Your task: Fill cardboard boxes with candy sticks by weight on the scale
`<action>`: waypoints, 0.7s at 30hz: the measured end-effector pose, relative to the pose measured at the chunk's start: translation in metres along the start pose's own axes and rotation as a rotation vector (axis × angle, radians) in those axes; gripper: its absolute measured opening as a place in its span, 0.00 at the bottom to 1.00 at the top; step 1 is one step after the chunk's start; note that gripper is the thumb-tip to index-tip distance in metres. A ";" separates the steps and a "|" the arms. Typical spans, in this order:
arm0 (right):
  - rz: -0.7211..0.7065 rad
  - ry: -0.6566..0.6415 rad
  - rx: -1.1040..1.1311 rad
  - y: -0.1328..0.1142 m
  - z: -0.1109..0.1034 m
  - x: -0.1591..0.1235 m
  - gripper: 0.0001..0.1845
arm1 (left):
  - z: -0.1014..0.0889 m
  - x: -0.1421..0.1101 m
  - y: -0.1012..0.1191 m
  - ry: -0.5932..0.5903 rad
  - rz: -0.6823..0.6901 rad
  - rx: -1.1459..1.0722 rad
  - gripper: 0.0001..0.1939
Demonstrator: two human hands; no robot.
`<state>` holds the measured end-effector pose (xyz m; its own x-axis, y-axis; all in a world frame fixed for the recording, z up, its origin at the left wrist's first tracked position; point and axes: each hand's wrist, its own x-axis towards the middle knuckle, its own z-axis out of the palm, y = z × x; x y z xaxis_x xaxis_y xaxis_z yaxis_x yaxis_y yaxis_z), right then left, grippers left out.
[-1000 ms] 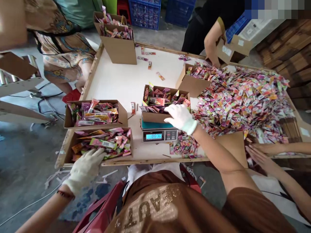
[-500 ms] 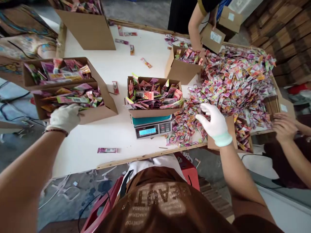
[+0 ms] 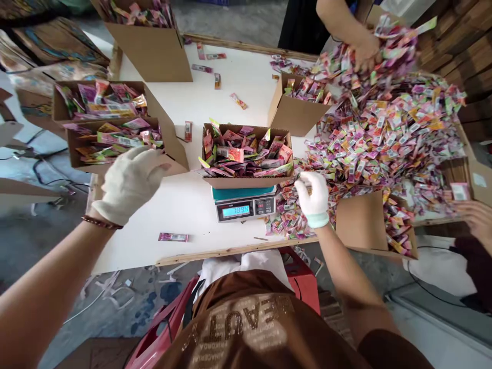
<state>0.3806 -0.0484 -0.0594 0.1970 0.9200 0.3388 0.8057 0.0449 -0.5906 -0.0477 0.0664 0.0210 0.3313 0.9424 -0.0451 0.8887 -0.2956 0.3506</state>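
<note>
My left hand (image 3: pixel 132 177), in a white glove, is at the front right corner of a two-part carton (image 3: pixel 172 138) of sachets. Its fingers are bent but apart, with nothing visible in them. My right hand (image 3: pixel 314 197), also gloved, is beside the right end of an open carton (image 3: pixel 246 182) filled with small colourful sachets (image 3: pixel 230 154). Its fingers curl in toward the thumb over the loose sachets; what they hold, if anything, is hidden. That carton stands on a digital scale (image 3: pixel 246 207) with a lit display.
A big heap of sachets (image 3: pixel 384 133) covers the table's right side. More filled cartons stand at the back left (image 3: pixel 154 51), beyond the scale (image 3: pixel 300 113) and front right (image 3: pixel 359 220). One co-worker's hand (image 3: pixel 367 54) is in the heap; another's hand (image 3: pixel 476 218) is at the right.
My left hand has lifted off the left carton and moved right. My right hand has drawn left toward the middle carton, its fingers curling. A co-worker at the back has pushed sachets onto the heap.
</note>
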 end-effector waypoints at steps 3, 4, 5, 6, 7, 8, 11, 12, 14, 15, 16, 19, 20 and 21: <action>-0.326 -0.068 0.036 -0.061 -0.014 0.063 0.18 | -0.003 -0.003 0.038 0.135 0.140 -0.060 0.20; -0.408 -0.180 0.019 -0.080 -0.011 0.082 0.23 | -0.002 -0.002 0.053 0.159 0.179 -0.059 0.21; -0.471 -0.298 -0.024 -0.098 -0.004 0.098 0.28 | -0.001 0.001 0.067 0.166 0.222 -0.039 0.24; -0.512 -0.421 -0.087 -0.113 0.006 0.111 0.32 | 0.002 0.005 0.079 0.158 0.261 0.001 0.25; -0.538 -0.534 -0.160 -0.125 0.019 0.122 0.34 | 0.004 0.010 0.090 0.138 0.288 0.060 0.25; -0.550 -0.634 -0.237 -0.135 0.032 0.130 0.33 | 0.007 0.016 0.099 0.102 0.304 0.129 0.23; -0.545 -0.803 -0.343 -0.144 0.062 0.145 0.20 | 0.009 0.029 0.114 -0.015 0.320 0.277 0.17; -0.535 -0.812 -0.302 -0.143 0.067 0.147 0.18 | 0.007 0.031 0.116 -0.021 0.327 0.287 0.17; -0.482 -0.777 -0.113 -0.138 0.066 0.151 0.16 | 0.000 0.034 0.117 0.014 0.343 0.269 0.16; -0.444 -0.746 0.007 -0.135 0.061 0.152 0.16 | -0.005 0.034 0.117 0.041 0.342 0.254 0.15; -0.404 -0.708 0.118 -0.133 0.053 0.152 0.16 | -0.011 0.034 0.117 0.068 0.332 0.239 0.15; -0.344 -0.606 0.311 -0.134 0.019 0.150 0.17 | -0.032 0.036 0.124 0.147 0.280 0.189 0.16; -0.352 -0.578 0.330 -0.136 0.005 0.148 0.18 | -0.039 0.038 0.129 0.175 0.267 0.165 0.16; -0.364 -0.545 0.329 -0.138 -0.009 0.145 0.18 | -0.045 0.041 0.136 0.202 0.264 0.137 0.17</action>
<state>0.3024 0.0755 0.0778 -0.4262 0.8837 0.1936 0.5408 0.4205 -0.7285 0.0725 0.0717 0.1093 0.4978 0.8388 0.2205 0.8196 -0.5381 0.1967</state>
